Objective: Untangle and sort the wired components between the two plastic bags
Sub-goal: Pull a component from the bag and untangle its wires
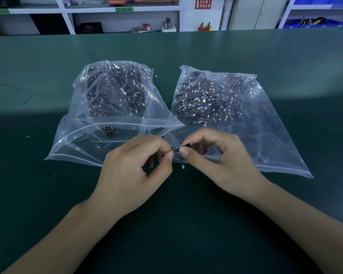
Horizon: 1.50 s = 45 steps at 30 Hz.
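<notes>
I hold one small black wired component point(179, 150) between my two hands, just in front of the near edges of the two bags and a little above the dark green worktop point(186, 224). My left hand point(135, 171) pinches its left end with the thumb and the forefinger, and my right hand point(218, 161) pinches the black body from the other side in the same way; the other fingers of both hands are curled loosely. Thin wires hang down from the piece and end in a tiny white plug point(182, 167), which swings free below my fingertips. The left clear plastic zip bag point(111, 115) lies with its mouth open toward me, and most of its dark pile of components sits at the far end, with a few loose ones near the opening. The right clear plastic zip bag point(236, 119) lies just beside it, also filled with many dark pieces and white plugs. I judge that I am at the step of freeing a single piece from its own wires or checking it before sorting. I cannot tell which bag it belongs to. The next move needs a gentle pull, so the thin wires do not tear, and then a careful drop into the correct bag.
</notes>
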Available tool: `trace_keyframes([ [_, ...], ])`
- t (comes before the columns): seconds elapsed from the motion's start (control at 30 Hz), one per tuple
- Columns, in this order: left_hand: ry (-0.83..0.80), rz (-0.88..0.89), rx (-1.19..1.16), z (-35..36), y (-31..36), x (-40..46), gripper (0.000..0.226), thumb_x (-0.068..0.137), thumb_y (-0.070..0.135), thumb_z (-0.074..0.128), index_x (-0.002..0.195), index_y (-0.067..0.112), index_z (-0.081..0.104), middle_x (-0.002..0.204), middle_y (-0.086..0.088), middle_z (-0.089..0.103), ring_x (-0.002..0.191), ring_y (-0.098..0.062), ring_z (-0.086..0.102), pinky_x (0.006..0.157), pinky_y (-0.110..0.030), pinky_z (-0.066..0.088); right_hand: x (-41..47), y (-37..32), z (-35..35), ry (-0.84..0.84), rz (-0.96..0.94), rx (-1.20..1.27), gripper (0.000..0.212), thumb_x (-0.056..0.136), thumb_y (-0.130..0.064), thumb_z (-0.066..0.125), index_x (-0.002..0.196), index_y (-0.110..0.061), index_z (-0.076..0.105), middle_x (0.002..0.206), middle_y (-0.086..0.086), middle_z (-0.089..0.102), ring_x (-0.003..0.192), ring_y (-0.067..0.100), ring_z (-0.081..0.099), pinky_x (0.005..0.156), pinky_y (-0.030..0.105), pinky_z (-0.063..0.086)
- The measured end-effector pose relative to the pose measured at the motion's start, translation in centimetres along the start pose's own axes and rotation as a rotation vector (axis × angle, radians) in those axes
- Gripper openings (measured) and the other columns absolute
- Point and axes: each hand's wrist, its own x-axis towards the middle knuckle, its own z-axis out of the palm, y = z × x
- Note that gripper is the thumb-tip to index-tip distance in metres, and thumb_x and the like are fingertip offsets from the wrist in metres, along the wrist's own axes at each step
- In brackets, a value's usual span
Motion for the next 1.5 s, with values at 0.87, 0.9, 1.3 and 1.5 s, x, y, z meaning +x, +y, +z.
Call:
trace_keyframes([
  [0.87,0.107,0.026,-0.082,1.2,-1.2,0.2,0.008,0.094,0.016,0.080,0.101,0.014,0.084,0.090,0.012,0.077,0.076,-0.009,0.071,0.068,-0.029,0.057,0.4,1.0,-1.6,-0.041,0.009,-0.500,0.042,0.080,-0.004,0.072,0.112,-0.031,0.068,0.092,-0.016,0.063,0.086,0.011,0.061,0.078,0.045,0.056],
  [0.9,0.105,0.030,-0.081,1.3,-1.3,0.3,0.007,0.094,0.017,0.080,0.100,0.015,0.084,0.089,0.012,0.077,0.075,-0.009,0.071,0.067,-0.031,0.057,0.4,0.9,-1.6,-0.027,0.001,-0.487,0.042,0.079,-0.003,0.071,0.111,-0.030,0.068,0.091,-0.016,0.063,0.086,0.012,0.061,0.077,0.045,0.056],
  [1.3,0.036,0.146,0.282,1.3,-0.9,0.9,0.005,0.094,0.018,0.083,0.092,0.023,0.083,0.081,0.008,0.068,0.073,-0.015,0.064,0.052,-0.038,0.052,0.6,1.1,-1.9,0.038,-0.059,-0.462,0.040,0.079,0.004,0.073,0.106,-0.025,0.071,0.092,-0.015,0.065,0.085,0.013,0.062,0.074,0.040,0.056],
  [1.5,-0.119,0.164,0.500,1.8,-0.5,0.8,0.005,0.092,0.024,0.082,0.095,0.028,0.082,0.064,0.006,0.051,0.056,-0.021,0.060,0.040,-0.028,0.041,0.4,0.9,-1.6,0.011,-0.045,-0.475,0.041,0.078,0.001,0.073,0.106,-0.029,0.071,0.093,-0.017,0.066,0.087,0.010,0.062,0.076,0.040,0.057],
])
